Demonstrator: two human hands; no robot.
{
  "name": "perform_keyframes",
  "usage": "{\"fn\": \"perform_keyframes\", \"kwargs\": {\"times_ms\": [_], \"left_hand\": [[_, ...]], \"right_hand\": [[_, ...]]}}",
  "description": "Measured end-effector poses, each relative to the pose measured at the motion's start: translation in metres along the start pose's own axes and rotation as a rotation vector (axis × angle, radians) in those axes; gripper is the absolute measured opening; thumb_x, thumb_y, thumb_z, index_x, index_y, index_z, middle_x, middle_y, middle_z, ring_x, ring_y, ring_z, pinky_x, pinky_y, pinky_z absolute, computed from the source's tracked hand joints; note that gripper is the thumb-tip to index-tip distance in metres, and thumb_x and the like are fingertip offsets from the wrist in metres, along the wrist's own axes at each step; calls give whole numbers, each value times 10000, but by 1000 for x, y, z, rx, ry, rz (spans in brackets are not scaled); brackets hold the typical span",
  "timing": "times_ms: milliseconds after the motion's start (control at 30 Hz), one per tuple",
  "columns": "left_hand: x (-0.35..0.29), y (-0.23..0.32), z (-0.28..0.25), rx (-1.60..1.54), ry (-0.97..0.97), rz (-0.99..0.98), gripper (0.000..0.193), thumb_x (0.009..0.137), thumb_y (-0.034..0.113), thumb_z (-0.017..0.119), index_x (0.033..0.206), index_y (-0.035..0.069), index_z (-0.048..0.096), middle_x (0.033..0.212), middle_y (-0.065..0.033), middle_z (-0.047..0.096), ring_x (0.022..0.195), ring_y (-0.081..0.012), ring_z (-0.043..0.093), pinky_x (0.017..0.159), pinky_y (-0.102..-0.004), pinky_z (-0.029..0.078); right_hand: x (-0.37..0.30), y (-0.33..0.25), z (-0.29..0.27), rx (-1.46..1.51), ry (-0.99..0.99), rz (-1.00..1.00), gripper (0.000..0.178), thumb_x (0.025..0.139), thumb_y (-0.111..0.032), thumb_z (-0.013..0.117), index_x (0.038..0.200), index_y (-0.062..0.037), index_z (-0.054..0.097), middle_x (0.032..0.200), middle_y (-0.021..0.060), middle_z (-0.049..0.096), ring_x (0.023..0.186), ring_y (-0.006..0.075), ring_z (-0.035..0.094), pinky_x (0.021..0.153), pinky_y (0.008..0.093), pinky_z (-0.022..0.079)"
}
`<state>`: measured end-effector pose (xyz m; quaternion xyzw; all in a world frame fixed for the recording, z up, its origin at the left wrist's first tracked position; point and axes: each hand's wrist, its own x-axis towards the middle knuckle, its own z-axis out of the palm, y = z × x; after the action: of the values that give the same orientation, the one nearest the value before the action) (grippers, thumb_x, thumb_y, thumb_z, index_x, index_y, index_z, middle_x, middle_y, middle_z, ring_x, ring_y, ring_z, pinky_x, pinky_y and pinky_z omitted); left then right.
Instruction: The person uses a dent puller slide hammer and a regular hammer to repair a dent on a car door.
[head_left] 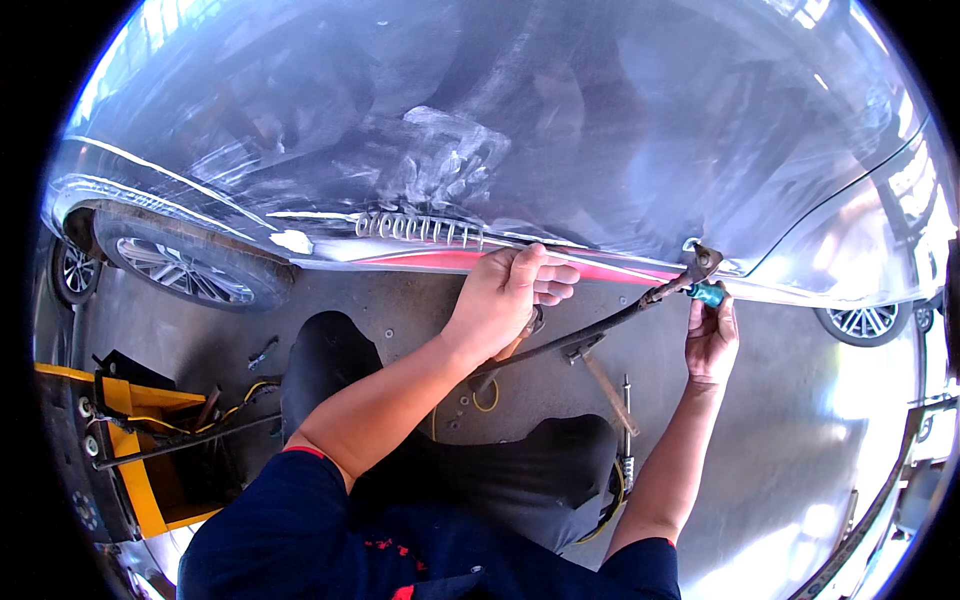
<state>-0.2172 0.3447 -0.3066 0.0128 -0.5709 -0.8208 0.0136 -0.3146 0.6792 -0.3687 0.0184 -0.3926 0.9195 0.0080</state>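
My left hand (pixel 512 297) is at the lower edge of a grey car panel (pixel 600 130), fingers curled and thumb raised against a thin metal rod. What it grips is hidden. To its left, a row of metal rings (pixel 418 229) stands along the panel edge, the rod running through them. My right hand (pixel 712 340) is closed around a teal cylindrical handle (pixel 706 293) below the sill. Just above that handle, a rusty metal clamp (pixel 704 262) sits at the panel edge. A thick black cable (pixel 590 330) runs from the clamp down to the left.
Sanded white patches (pixel 450 150) mark the panel. A red strip (pixel 610 272) shows along the sill. At lower left stands a yellow and black cart (pixel 140 455). On the floor lie a slide hammer (pixel 628 440) and scattered washers. A wheel (pixel 190 268) is at the left.
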Motion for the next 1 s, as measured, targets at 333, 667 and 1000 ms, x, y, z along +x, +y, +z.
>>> {"fn": "perform_keyframes", "kwargs": {"times_ms": [333,667,1000], "left_hand": [[-4,4,-9,77,70,12,524,1059,427,440,1062,-59,638,1000,-159,720,860,-203,696,796,-325,561],[-4,-2,-9,46,148,32,541,1031,470,490,1041,-36,680,952,-157,731,799,-181,680,769,-308,546],[-2,-13,-13,17,132,63,524,1037,454,487,1077,-33,676,975,-163,731,823,-188,681,794,-313,542]], "right_hand": [[-1,2,-2,68,-234,14,367,1026,-93,513,1358,60,476,1299,246,586,1162,285,639,1008,373,560],[-3,16,20,9,-200,78,355,1014,-143,560,1319,33,521,1129,149,676,981,241,713,905,353,609],[0,18,30,-267,-180,106,368,1017,-334,565,1202,-16,547,928,129,692,711,179,687,617,273,602]]}}
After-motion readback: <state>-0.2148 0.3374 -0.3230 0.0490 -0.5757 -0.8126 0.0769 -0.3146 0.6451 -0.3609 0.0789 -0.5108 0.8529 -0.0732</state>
